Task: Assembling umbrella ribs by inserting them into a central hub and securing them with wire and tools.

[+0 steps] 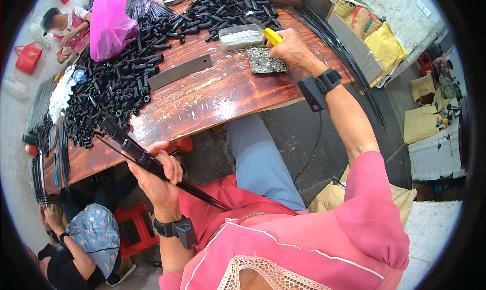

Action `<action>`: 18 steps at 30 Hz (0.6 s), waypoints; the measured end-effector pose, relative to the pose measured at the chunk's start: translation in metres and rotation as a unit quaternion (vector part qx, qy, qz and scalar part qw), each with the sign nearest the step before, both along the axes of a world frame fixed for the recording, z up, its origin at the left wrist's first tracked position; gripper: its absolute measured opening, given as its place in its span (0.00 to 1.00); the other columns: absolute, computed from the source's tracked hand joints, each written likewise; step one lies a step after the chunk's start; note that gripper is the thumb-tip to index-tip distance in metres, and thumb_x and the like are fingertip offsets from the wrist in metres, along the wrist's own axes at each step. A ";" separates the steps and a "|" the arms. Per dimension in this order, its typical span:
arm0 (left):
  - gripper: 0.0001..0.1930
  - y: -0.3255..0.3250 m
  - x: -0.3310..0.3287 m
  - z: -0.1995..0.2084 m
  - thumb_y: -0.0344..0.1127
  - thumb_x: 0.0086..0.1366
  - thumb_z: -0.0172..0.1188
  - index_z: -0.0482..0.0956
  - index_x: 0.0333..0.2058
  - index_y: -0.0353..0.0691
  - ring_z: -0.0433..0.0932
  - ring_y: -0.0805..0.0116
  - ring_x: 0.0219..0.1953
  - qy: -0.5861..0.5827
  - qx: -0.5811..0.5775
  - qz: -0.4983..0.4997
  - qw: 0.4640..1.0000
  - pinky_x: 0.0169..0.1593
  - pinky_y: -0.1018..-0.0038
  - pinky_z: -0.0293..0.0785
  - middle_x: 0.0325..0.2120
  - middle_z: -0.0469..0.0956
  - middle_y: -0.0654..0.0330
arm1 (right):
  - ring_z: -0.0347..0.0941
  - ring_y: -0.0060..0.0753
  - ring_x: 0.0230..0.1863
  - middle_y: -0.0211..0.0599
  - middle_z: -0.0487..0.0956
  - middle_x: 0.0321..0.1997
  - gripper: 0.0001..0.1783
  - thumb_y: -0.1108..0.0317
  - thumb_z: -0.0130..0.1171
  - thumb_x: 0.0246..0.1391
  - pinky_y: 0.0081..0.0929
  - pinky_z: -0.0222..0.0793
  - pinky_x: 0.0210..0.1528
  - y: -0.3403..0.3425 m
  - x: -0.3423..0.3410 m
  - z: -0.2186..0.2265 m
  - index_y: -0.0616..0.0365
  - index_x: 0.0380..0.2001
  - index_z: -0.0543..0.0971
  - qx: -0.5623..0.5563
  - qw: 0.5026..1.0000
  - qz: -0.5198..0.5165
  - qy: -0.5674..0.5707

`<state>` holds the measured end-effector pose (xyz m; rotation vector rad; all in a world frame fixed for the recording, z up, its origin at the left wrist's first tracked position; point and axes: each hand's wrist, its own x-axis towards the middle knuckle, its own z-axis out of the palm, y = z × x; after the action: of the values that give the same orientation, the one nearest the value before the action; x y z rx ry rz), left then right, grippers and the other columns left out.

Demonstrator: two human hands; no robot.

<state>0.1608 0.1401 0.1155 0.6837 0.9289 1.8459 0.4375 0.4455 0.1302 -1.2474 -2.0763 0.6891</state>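
My left hand (159,173) is closed around a bundle of thin black rods (200,193), held at a slant over my lap. Black tubular fittings (132,147) sit at the bundle's upper end, near the table's front edge. Out over the table, my right hand (294,51) grips a yellow-handled tool (272,36); its tip is too blurred to tell its kind. Below that hand lies a dark shallow tray (268,73) of small silvery bits. Touching or close behind it is a clear plastic box (243,47) with thin pale pieces inside.
Black fittings (114,82) heap across the back and left of the wooden table (223,105). A flat metal strip (180,72) lies midway, and a pink plastic bag (112,29) behind. Long black rods (349,62) overhang the right edge. Other people (76,254) sit left, near a red stool (135,232).
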 end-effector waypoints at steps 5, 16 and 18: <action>0.40 -0.002 -0.001 -0.001 0.65 0.71 0.31 0.77 0.42 0.29 0.53 0.76 0.08 -0.001 0.015 -0.011 1.000 0.12 0.77 0.52 0.08 0.57 0.67 | 0.72 0.21 0.25 0.30 0.78 0.26 0.13 0.73 0.67 0.43 0.21 0.68 0.29 -0.022 0.007 0.003 0.64 0.35 0.81 -0.118 0.968 0.039 0.219; 0.44 -0.015 0.003 0.005 0.71 0.68 0.28 0.77 0.42 0.31 0.56 0.75 0.08 -0.015 0.006 0.005 1.000 0.13 0.78 0.53 0.08 0.60 0.67 | 0.76 0.23 0.34 0.31 0.80 0.33 0.16 0.72 0.65 0.52 0.20 0.74 0.38 -0.146 -0.047 0.042 0.62 0.44 0.77 -0.153 0.874 0.230 0.400; 0.44 -0.016 0.004 0.007 0.71 0.67 0.28 0.77 0.42 0.31 0.56 0.75 0.08 -0.016 0.006 0.001 1.000 0.14 0.78 0.54 0.08 0.60 0.67 | 0.76 0.21 0.36 0.30 0.80 0.35 0.16 0.73 0.65 0.53 0.19 0.73 0.38 -0.161 -0.056 0.043 0.62 0.45 0.76 -0.151 0.874 0.243 0.393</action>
<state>0.1644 0.1240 0.1226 0.6600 0.8989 1.8608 0.3816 0.2850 0.1735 -0.4103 -1.5906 1.5024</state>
